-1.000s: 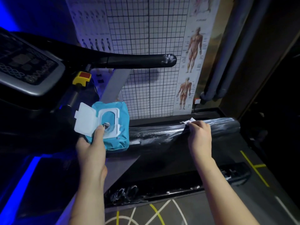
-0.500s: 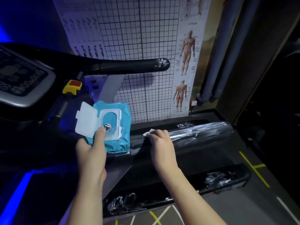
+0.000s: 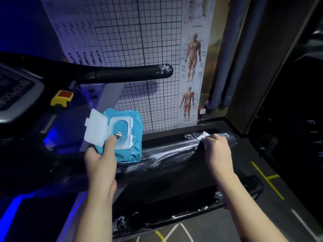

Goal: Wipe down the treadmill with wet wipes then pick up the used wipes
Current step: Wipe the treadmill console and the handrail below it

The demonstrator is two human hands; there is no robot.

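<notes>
Room: a dim, blue-lit gym corner, with a gridded wall chart (image 3: 136,49) and an anatomy poster (image 3: 192,67) on the wall behind the treadmill's wet rail (image 3: 166,154).
Treadmill: black. The wet rail crossed mid-view, streaked with moisture. The upper handrail (image 3: 122,74) ran above it, and the console (image 3: 15,95) sat above its left end.
Left hand (image 3: 100,159): the bare forearm rose from below the rail. The fingers gripped the wipes pack (image 3: 129,137) from beneath, with the thumb on top beside the opening.
Wipes pack: blue, over the rail's left part, its white lid (image 3: 95,130) flipped open. Whether it rested on the rail could not be told.
Right hand (image 3: 215,151): knuckles up near the rail's right end, fingers curled over the wet wipe (image 3: 202,137) and pressing it down.
Wet wipe: a white corner showed past the fingers on the rail's top, well apart from the pack.
</notes>
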